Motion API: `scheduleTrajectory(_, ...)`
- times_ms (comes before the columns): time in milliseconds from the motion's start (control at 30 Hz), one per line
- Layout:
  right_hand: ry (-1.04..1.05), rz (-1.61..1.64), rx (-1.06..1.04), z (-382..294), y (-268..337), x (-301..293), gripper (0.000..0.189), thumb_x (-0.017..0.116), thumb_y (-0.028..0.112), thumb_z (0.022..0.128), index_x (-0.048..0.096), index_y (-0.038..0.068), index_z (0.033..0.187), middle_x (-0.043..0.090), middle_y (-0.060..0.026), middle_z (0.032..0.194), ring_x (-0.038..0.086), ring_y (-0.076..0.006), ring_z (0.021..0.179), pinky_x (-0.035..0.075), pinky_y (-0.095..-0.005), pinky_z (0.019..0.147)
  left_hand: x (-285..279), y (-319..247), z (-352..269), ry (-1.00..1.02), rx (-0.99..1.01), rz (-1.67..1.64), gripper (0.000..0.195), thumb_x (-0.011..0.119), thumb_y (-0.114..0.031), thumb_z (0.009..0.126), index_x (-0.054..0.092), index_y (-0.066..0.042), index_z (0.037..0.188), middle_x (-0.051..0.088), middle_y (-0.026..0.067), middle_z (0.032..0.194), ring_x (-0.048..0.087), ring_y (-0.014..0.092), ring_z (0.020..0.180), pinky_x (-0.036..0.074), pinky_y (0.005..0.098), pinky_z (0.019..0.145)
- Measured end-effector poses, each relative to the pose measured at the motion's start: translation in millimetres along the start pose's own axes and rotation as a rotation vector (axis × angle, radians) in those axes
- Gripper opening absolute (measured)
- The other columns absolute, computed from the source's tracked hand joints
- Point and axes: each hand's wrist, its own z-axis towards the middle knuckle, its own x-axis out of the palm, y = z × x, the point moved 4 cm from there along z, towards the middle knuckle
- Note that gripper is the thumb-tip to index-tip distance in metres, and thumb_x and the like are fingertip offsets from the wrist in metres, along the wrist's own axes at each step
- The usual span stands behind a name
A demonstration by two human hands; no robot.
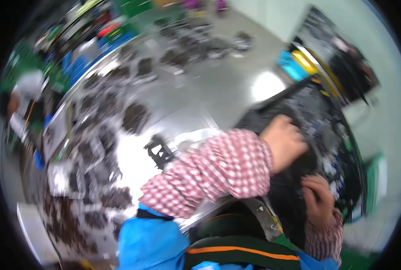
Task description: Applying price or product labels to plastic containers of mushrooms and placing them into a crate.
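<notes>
My left hand (284, 143), in a red-and-white checked sleeve cover, reaches across to the right over black sheet-like material, perhaps a plastic bag (288, 195). Its fingers are curled downward, and blur hides whether anything is between them. Nearer my body, my right hand (318, 199) is bent against the same black material, its grip unclear. Beyond both hands lies a black container (355, 168) holding clear plastic scraps (317, 104) and small blue-and-white pieces (333, 172). A black part with cut-outs (160, 150) rests on the shiny metal table (200, 87) left of my forearm.
Dark pieces among clear plastic (102, 101) cover the table's left and far sides. Brown scraps (65, 219) lie at near left. A monitor-like panel (335, 54) stands at right behind blue and yellow items (295, 64). Another person (28, 98) is at far left, near blue crates (82, 67).
</notes>
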Motion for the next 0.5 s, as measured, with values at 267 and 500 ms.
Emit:
scheduleTrajectory(267, 0.518, 0.832, 0.161, 53.6, 99.9, 206.7, 0.031, 0.053, 0.001, 0.084, 0.047, -0.005, 0.113, 0.056, -0.0132, 0.109, 0.054, -0.0163, 0.101, 0.043, -0.0277, 0.086, -82.1, 28.8, -322.4, -0.631, -1.166, 0.066, 0.039, 0.057, 0.0, 0.074, 0.049, -0.002, 0.112, 0.05, 0.0171, 0.113, 0.048, 0.03, 0.104, 0.037, 0.0369, 0.091)
scheduleTrajectory(500, 1.002, -0.247, 0.34, 156.1, 29.9, 422.5, 0.089, 0.074, 0.049, 0.061, 0.043, -0.012, 0.117, 0.052, -0.0256, 0.114, 0.052, -0.033, 0.107, 0.039, -0.0369, 0.092, -205.3, 8.6, -479.3, -0.351, -1.466, 0.887, 0.067, 0.067, -0.024, 0.07, 0.037, 0.0, 0.125, 0.038, 0.0223, 0.127, 0.036, 0.039, 0.116, 0.028, 0.0502, 0.095)
